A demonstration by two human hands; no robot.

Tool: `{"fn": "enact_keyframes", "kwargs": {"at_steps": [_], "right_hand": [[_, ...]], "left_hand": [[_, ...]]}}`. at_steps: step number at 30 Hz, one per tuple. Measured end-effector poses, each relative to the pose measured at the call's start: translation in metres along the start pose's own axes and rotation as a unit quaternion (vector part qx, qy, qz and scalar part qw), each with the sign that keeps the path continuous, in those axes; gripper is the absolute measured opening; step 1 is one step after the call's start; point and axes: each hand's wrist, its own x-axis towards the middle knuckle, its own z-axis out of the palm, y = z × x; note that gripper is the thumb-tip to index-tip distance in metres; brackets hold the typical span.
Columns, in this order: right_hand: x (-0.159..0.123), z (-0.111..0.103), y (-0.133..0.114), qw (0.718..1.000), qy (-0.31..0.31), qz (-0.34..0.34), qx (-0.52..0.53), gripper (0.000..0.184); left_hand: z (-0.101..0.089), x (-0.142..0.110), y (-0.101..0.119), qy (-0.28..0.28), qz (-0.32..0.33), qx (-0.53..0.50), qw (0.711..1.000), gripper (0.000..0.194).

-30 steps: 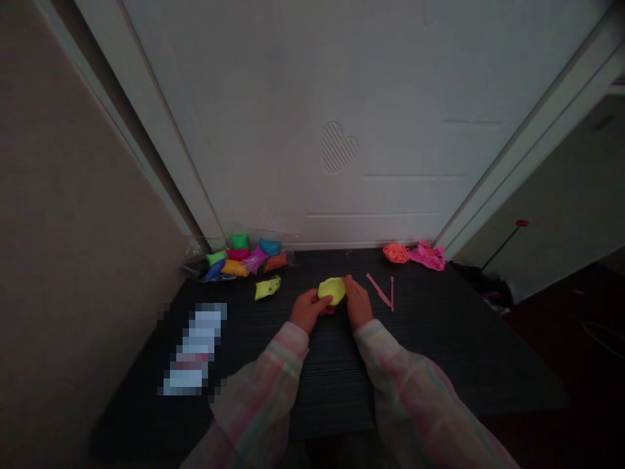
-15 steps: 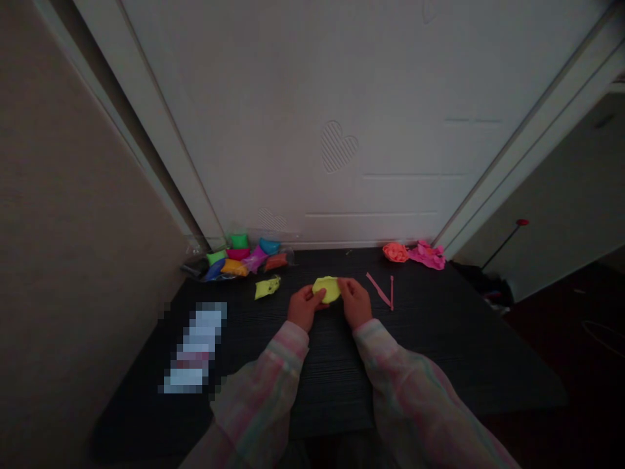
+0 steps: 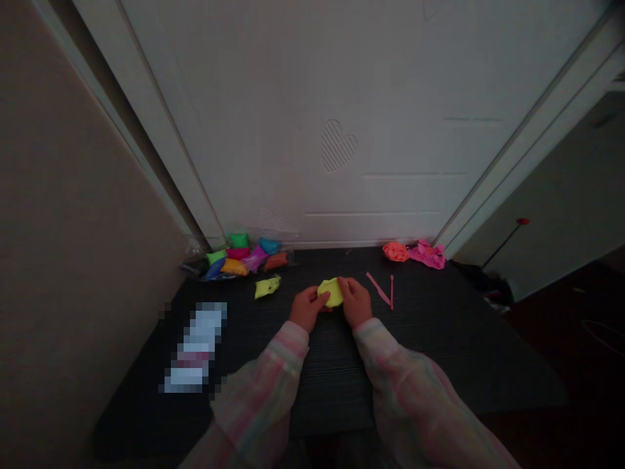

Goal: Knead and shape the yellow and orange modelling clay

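Observation:
A flattened piece of yellow modelling clay is held up between both hands over the dark table. My left hand pinches its left edge, thumb on the near face and fingers behind. My right hand is closed on the right edge, its fingers covering that side. Left of the hands lies a torn yellow clay packet. Two thin pink modelling tools rest to the right, their lower ends meeting in a V.
A clear bag with several coloured clay packets sits at the back left. An orange clay piece and a pink clay piece lie at the back right. A blurred-out bright rectangle is at the left on the black table.
The left hand has shifted slightly right, nearer to the right hand. The yellow clay has moved a little right with it and looks narrower between the hands.

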Motion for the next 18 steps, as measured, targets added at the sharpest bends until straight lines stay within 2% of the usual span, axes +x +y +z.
{"fn": "enact_keyframes", "kwargs": {"at_steps": [3,5,7,9,12,15,18], "right_hand": [[-0.0001,-0.0001,-0.0014,1.0,-0.003,-0.007,0.028,0.035],[-0.0003,0.0003,-0.0036,0.997,-0.039,-0.018,0.057,0.028],[-0.0003,0.0007,-0.0053,0.994,-0.082,-0.022,0.063,0.029],[-0.0002,0.001,-0.0053,0.993,-0.1,-0.008,0.054,0.027],[0.0001,0.0012,-0.0026,0.997,-0.074,-0.001,0.031,0.023],[0.0001,0.0017,-0.0002,0.999,-0.033,0.005,0.022,0.03],[-0.0002,0.0022,-0.0012,0.994,-0.036,0.041,0.09,0.04]], "left_hand": [[-0.0006,-0.0009,0.0014,0.002,-0.004,0.0,1.0,0.027],[-0.0019,-0.001,0.0023,0.0,-0.004,-0.003,1.0,0.027],[-0.0032,-0.0008,0.0028,-0.005,-0.003,0.0,1.0,0.026],[-0.0038,-0.0006,0.0028,-0.006,0.0,0.006,1.0,0.025],[-0.0029,-0.0007,0.002,-0.002,0.009,0.021,1.0,0.023],[-0.0018,-0.0011,0.001,-0.003,0.008,0.039,0.999,0.021],[-0.0034,-0.0003,-0.0002,-0.006,0.007,0.047,0.999,0.023]]}}
